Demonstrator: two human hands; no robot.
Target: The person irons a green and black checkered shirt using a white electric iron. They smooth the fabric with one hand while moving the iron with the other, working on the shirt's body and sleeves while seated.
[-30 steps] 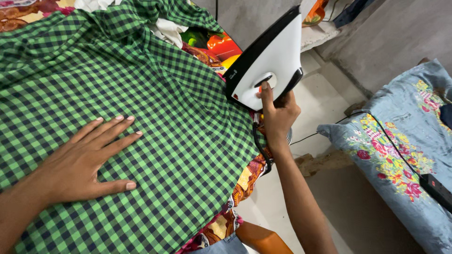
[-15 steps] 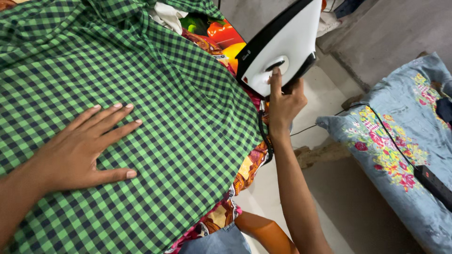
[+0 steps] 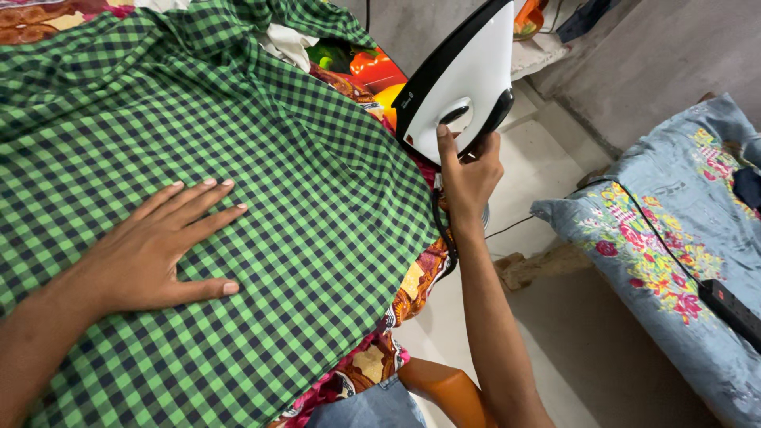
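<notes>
Your left hand (image 3: pixel 154 254) lies flat on the green checked cloth (image 3: pixel 261 158), palm down and fingers spread, gripping nothing. The cloth covers nearly all of the work surface, and its right edge runs down beside your right wrist, with a strip of bright patterned cover (image 3: pixel 396 309) showing below it.

Your right hand (image 3: pixel 468 178) is closed around the handle of the white and black electric iron (image 3: pixel 460 79), thumb up against the dial. The iron is lifted off the cloth and tilted on edge, just past the cloth's upper right edge, near a printed fabric with peppers (image 3: pixel 369 67). Its black cord (image 3: pixel 441 230) hangs down along that same edge.

To the right of your forearm the pale floor (image 3: pixel 547 182) is open, up to a blue floral cushion (image 3: pixel 666 238) that carries a black power strip (image 3: pixel 733 309) and its cable. An orange rounded thing (image 3: pixel 444 396) sits below the surface edge, near your elbow.
</notes>
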